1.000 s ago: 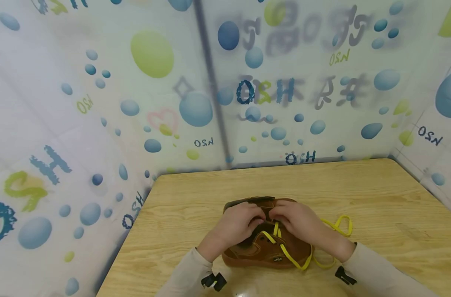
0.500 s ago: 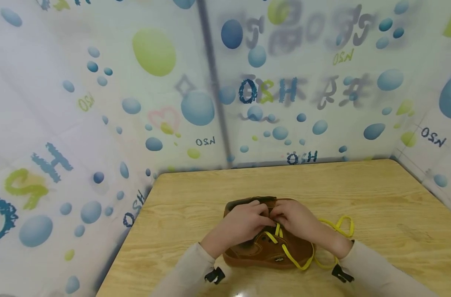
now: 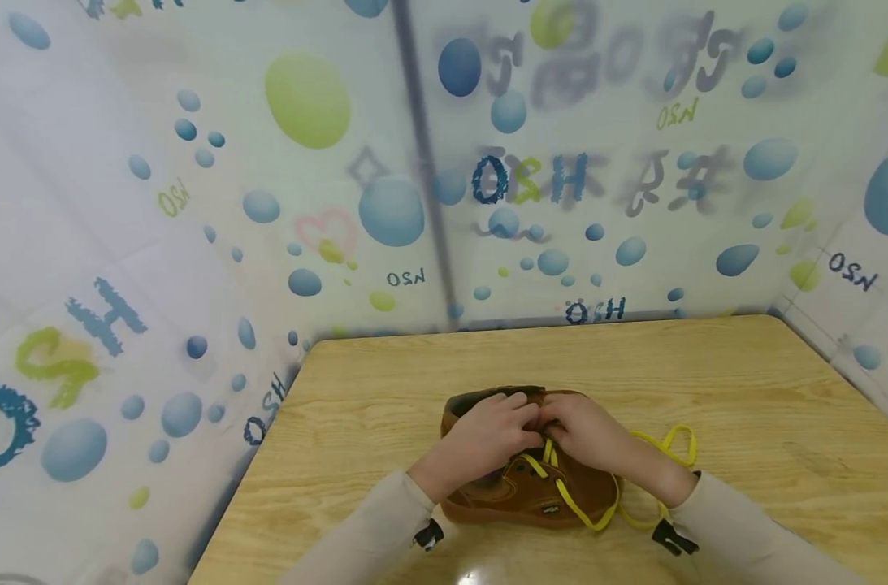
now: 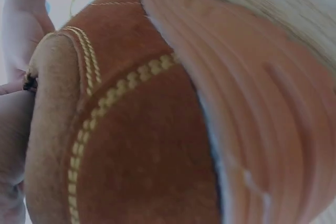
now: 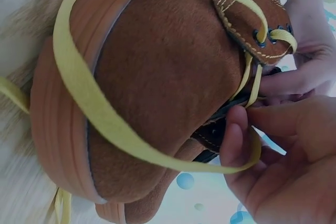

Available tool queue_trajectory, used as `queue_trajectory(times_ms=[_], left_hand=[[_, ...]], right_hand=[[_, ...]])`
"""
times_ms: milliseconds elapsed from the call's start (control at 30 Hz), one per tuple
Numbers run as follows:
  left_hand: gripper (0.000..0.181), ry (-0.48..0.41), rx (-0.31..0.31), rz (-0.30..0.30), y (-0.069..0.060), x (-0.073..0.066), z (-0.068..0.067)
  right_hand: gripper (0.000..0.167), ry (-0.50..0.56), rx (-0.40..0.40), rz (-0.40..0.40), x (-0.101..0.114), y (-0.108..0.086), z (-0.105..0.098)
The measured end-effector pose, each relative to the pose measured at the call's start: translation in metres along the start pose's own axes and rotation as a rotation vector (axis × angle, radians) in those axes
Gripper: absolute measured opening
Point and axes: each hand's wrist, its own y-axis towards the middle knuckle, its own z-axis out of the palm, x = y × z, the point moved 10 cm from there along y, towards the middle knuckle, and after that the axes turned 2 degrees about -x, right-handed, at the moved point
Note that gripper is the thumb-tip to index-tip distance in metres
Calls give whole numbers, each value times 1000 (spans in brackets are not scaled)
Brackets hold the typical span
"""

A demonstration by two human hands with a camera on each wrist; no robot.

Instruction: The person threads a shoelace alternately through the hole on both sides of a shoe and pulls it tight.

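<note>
Only right wrist view shows yellow lace [image 5: 105, 116] at right fingers [image 5: 275, 119].

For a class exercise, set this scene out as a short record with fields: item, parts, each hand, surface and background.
Item: brown suede shoe with gold stitching
Sole: ridged tan sole, facing the left wrist camera
Lace: flat yellow lace, threaded through dark eyelets; part lies loose on the table
Left hand: at the shoe's opening; its grip is hidden
Right hand: fingers curled around the lace
Surface: light wood-grain table
Background: white wall covering with blue and green spots
</note>
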Motion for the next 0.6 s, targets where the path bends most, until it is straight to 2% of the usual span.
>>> queue_trajectory(times_ms=[200, 367, 433, 500, 533, 600], left_hand=[[18, -8, -15, 2, 1, 0, 1], [16, -58, -43, -18, 1, 2, 6], [14, -171, -44, -70, 0, 8, 10], [11, -356, -45, -163, -3, 18, 11], [10, -475, -47, -224, -5, 23, 11], [10, -782, -78, -359, -12, 35, 12]], right_hand=[[25, 22, 1, 18, -1, 0, 0], [25, 118, 31, 103, -7, -4, 1], [26, 172, 45, 137, -9, -5, 1], [28, 220, 56, 165, -11, -7, 1], [30, 249, 62, 178, -13, -8, 1], [32, 286, 74, 201, -16, -11, 2]])
